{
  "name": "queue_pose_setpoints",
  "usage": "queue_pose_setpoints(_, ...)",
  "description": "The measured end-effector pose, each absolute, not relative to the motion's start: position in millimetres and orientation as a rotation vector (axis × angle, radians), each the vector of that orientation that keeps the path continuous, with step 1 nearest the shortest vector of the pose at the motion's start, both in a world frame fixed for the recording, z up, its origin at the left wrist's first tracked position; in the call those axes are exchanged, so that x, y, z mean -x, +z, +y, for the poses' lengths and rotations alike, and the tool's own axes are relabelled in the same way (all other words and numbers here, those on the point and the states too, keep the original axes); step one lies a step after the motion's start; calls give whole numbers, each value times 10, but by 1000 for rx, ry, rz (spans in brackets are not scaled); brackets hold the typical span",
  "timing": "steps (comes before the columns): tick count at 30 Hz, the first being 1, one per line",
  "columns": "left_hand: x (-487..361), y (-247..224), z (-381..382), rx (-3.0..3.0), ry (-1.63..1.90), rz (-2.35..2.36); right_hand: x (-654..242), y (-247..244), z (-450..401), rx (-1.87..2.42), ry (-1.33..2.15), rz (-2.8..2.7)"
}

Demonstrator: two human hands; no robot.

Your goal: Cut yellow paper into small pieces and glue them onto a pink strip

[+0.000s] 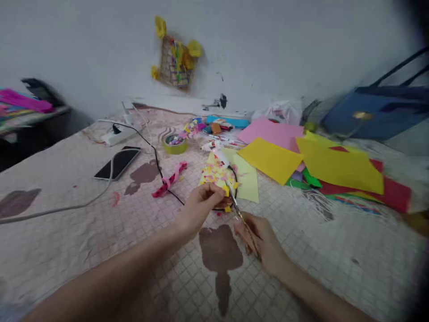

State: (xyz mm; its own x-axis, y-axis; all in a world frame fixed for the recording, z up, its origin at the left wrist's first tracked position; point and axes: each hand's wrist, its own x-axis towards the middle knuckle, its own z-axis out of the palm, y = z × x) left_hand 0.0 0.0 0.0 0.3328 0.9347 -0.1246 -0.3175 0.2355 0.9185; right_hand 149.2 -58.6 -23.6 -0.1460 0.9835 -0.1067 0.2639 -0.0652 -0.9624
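My left hand (205,202) pinches a small piece of yellow paper (225,191) between thumb and fingers. In my right hand (259,235) is a pair of scissors (239,213), its blades pointing up and away beside the yellow piece. Whether the blades touch the paper I cannot tell. Just beyond, many tiny yellow and pink paper bits (214,172) lie on a pale yellow sheet (248,183). A white glue gun (221,158) with a black cord rests at the back of that sheet. Another yellow scrap (228,209) sits just below the scissor tips.
Left of my hands are a pink strip (169,180), a phone (118,163), a power strip (120,134) and a tape roll (174,144). Cords cross the cloth. To the right lie yellow sheets (271,160), white string (315,201) and a blue bag (378,112).
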Motion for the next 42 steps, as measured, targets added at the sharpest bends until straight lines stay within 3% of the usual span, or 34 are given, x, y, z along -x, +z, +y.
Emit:
queue_pose_setpoints(16,21,3,-17,-1120,780,790,-1604,-186,-447,1261,1306,-1174)
queue_pose_setpoints(31,45,-26,-14,-1315,594,764,-1643,-177,-426,1183,1362,-1248)
queue_pose_setpoints(42,76,-61,13,-1614,774,620,-1594,-157,-420,863,1748,-932)
